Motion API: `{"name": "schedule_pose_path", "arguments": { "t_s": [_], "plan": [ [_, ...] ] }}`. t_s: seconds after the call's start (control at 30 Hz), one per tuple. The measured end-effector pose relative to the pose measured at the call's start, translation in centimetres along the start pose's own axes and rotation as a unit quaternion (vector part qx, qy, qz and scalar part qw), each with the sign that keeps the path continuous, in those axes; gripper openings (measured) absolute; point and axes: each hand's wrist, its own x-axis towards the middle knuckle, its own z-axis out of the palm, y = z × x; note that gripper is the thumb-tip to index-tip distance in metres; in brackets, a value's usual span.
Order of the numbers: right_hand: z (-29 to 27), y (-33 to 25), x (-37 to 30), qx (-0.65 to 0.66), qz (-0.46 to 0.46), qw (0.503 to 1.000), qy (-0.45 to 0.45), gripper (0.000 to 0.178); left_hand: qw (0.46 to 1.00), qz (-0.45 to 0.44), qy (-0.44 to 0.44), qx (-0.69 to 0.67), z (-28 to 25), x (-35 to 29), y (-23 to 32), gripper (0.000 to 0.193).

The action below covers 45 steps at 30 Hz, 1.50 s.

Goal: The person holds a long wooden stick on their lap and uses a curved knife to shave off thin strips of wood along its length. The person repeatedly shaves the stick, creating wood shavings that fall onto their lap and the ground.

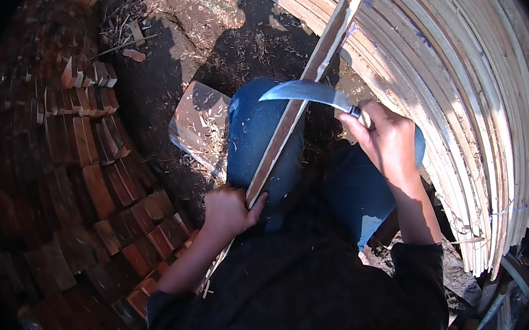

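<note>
Dark shirt (288, 288) | left hand (231, 210) grips wooden strip (277, 140) | right hand (389, 134) grips knife (306, 90) | shaving-strewn ground (210, 12) | stacked blocks (98, 189)

Bright sunlight casts hard shadows while edges blacken

Knife blade (302, 91): metal, smooth, glossy. Strip (323, 50): wood, rough-edged. Trousers (252, 134): cloth, matt. Slat stack (459, 85): wood, matt.

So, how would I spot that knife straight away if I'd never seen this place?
Find the large stack of pale wooden strips down the right side. Left of it, the person's right hand grips the knife, which crosses over a long brown strip. Its smooth, silvery, curved blade, tapering to a point on the left, sets it apart from the wood around it.
</note>
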Motion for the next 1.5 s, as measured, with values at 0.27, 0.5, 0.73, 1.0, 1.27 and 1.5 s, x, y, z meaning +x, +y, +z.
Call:
{"name": "schedule_pose_path", "arguments": {
  "t_s": [0.27, 0.5, 0.73, 1.0, 1.27, 1.5],
  "plan": [
    [1.8, 0.3, -0.3, 0.039, 0.107, 0.993, 0.007, 0.03, 1.0, 0.005, -0.004, -0.013, -0.2, 0.0, -0.2, 0.049],
    [1.0, 2.7, 1.3, -0.013, 0.093, 0.995, 0.034, 0.025, 1.0, 0.002, 0.004, -0.018, 0.2, -0.2, -0.2, 0.049],
    [1.9, 1.0, -0.4, -0.02, -0.012, 0.999, 0.03, 0.035, 1.0, -0.007, 0.012, 0.001, 0.4, 0.0, -0.2, 0.05],
    [0.0, 5.5, 1.9, -0.039, 0.208, 0.972, 0.103, 0.026, 1.0, -0.012, 0.004, -0.007, 0.3, -0.5, -0.2, 0.05],
    [3.2, 4.3, -3.7, 0.261, 0.276, 0.922, 0.08, 0.021, 0.998, 0.03, -0.023, -0.049, 0.2, 0.3, -0.8, 0.048],
    [5.1, 6.2, -4.5, 0.332, 0.254, 0.899, 0.131, 0.01, 0.991, 0.006, -0.069, -0.116, -1.1, 0.4, -1.5, 0.05]
  ]
}}
